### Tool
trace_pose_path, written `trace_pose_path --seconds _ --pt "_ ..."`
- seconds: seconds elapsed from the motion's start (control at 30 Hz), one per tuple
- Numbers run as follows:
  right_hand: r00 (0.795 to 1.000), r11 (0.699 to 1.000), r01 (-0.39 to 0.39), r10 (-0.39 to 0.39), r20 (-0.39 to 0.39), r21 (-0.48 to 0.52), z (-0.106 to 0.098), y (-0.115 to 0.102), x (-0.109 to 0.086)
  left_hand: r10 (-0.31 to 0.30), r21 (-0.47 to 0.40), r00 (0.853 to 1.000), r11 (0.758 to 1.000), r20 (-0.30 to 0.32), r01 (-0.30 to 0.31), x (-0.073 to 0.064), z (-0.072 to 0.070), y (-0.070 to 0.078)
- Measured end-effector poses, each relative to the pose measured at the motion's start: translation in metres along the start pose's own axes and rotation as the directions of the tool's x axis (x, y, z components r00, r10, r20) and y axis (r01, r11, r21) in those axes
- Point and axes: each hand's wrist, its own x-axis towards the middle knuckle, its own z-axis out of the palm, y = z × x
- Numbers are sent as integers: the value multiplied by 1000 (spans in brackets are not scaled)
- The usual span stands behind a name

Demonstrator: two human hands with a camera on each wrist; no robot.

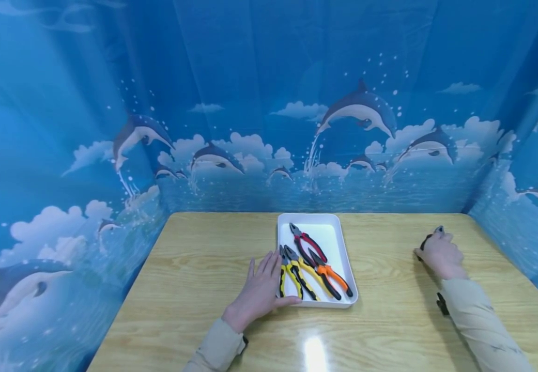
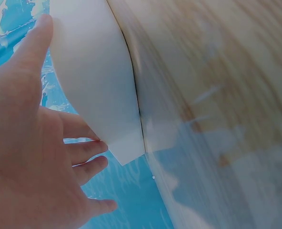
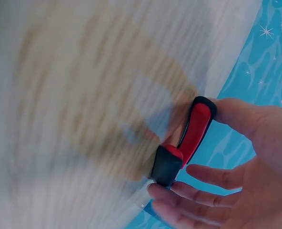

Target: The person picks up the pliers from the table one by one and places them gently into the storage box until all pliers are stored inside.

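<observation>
A white tray (image 1: 330,235) lies on the table with several pliers in it. Its left edge is touched by my left hand (image 1: 260,289), fingers outstretched along the side and thumb by the near corner. In the left wrist view, straight fingertips meet the tray's white wall (image 2: 95,71). Inside are red-and-black pliers (image 1: 307,243), two yellow-and-black pairs and orange-handled pliers (image 1: 331,272). Far to the right, my right hand (image 1: 442,256) grips another pair of pliers (image 3: 198,129) by its red-and-black handles. The fingers mostly cover that pair in the head view, its dark head showing beyond them.
The wood-grain table (image 1: 203,258) ends at a blue curtain (image 1: 259,103) printed with dolphins, which stands behind it and along both sides. A bright light reflection lies on the tabletop in front of the tray.
</observation>
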Motion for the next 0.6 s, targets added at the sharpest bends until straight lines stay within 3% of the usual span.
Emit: trace_pose_path --seconds 0.2,0.4,0.6 --pt "998 998 57 -57 -1 -3 -1 3 -1 -2 -6 1000 1000 5 2 -1 -1 1" --pt "998 998 64 -64 7 1 0 4 1 0 3 1000 1000 -5 0 0 1 -1" --pt "997 997 77 -76 -33 28 5 6 0 -5 -10 1000 1000 2 5 1 2 -1"
